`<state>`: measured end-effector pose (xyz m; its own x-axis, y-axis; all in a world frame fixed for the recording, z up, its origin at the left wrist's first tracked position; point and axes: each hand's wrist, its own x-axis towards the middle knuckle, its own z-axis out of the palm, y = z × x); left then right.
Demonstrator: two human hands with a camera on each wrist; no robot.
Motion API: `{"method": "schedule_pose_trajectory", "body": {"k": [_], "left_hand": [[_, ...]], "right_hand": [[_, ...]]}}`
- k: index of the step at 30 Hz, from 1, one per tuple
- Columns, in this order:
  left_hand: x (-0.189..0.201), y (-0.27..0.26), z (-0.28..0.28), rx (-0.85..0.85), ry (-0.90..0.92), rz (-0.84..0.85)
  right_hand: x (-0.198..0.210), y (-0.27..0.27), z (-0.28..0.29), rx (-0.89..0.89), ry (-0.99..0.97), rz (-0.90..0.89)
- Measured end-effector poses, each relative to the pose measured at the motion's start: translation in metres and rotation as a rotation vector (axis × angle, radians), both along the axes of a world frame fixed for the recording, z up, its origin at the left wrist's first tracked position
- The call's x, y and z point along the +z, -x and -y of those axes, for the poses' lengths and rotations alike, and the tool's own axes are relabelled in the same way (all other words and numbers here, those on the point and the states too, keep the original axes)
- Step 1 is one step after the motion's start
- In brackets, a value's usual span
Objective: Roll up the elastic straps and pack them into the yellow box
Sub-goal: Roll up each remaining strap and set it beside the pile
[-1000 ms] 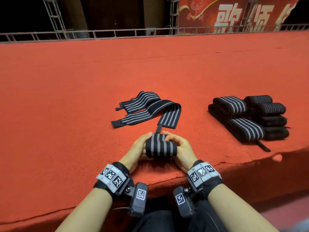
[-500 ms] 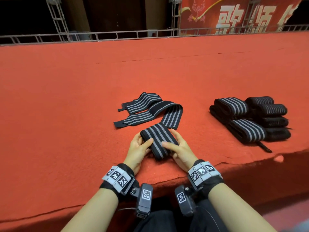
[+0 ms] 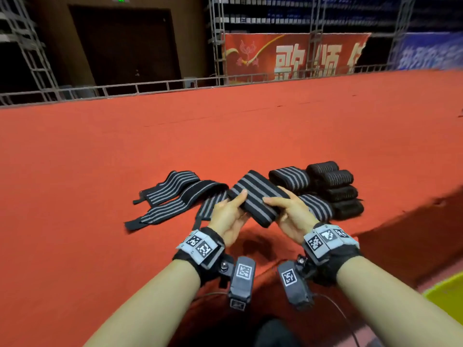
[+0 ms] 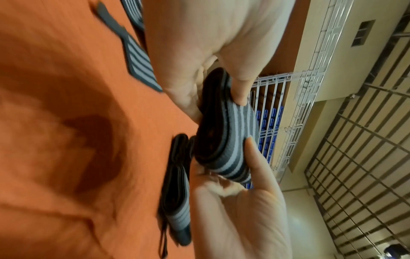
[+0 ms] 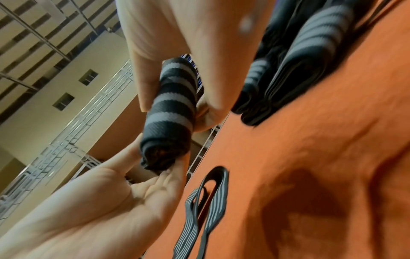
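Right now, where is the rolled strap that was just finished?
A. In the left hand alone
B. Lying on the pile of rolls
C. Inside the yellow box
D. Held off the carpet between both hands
D: the rolled strap is raised above the red carpet, with the left hand and the right hand each holding one end.

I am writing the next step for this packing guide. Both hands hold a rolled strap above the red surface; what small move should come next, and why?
Probably carry the rolled strap rightward. Both the left hand and right hand already hold it, lifted, and the stack of rolled straps and yellow box both lie to the right.
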<state>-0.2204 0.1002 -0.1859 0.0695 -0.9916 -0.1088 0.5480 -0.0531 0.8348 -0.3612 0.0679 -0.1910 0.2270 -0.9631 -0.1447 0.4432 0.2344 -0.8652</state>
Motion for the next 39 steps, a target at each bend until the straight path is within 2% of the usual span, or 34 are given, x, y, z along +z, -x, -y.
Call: {"method": "schedule_pose_trajectory", "body": {"k": [7, 14, 19, 23, 25, 31, 34, 39], "left_hand": [[0.008, 0.095, 0.045, -0.104, -0.213, 0.037], [-0.001, 0.127, 0.073, -0.13, -0.27, 0.223], [0.002, 0.131, 0.078, -0.176, -0.174, 0.401], [0.005, 0.135, 0.078, -0.267, -0.165, 0.505], [0.006, 0.137, 0.08, -0.258, -0.156, 0.547], [-0.006, 0.143, 0.082, -0.258, -0.242, 0.413], [-0.013, 0.142, 0.087, -0.232, -0.257, 0.468], [-0.017, 0.143, 0.093, -0.156, -0.251, 0.593]], "right_hand": [[0.013, 0.079, 0.011, -0.295, -0.14, -0.116], [0.012, 0.107, 0.03, -0.501, -0.248, -0.195], [0.021, 0.115, 0.037, -0.51, -0.272, -0.186], [0.024, 0.118, 0.043, -0.516, -0.271, -0.19], [0.025, 0.117, 0.044, -0.54, -0.275, -0.194], [0.014, 0.104, 0.048, -0.599, -0.296, -0.241], [-0.005, 0.103, 0.059, -0.604, -0.321, -0.277], [-0.002, 0.101, 0.061, -0.582, -0.334, -0.377]]}}
